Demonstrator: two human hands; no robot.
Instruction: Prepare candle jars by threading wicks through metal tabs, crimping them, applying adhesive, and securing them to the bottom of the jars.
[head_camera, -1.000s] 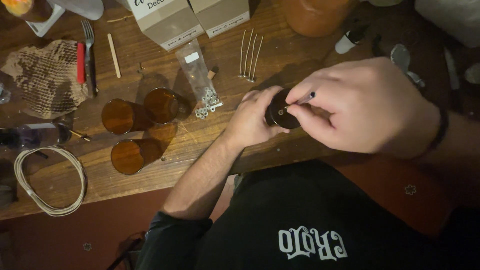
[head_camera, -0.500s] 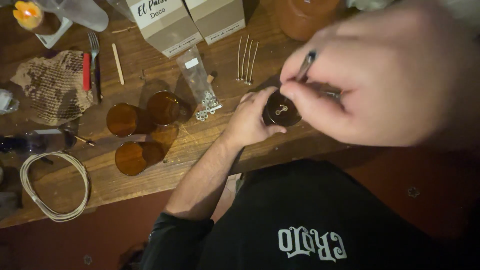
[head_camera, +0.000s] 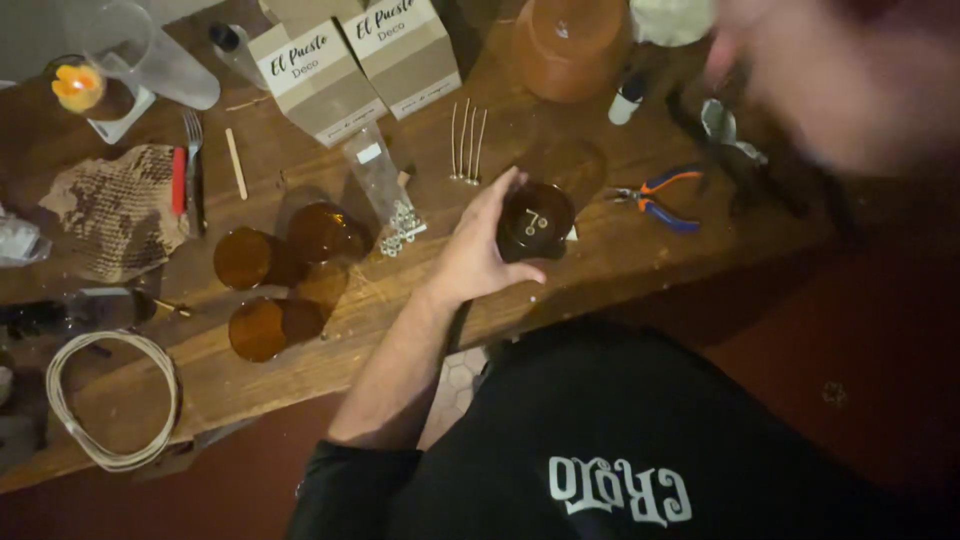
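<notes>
Head view: on the wooden worktop, the left hand wraps its grip around the side of a dark glass jar standing near the front edge, left of the pliers. Glass looks rigid, smooth, breakable; hold its wall. Right hand is blurred, grip unreadable.

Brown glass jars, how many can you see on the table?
4. Three amber jars cluster left of the left hand, which grips the fourth, darker jar. More may be hidden.
</notes>
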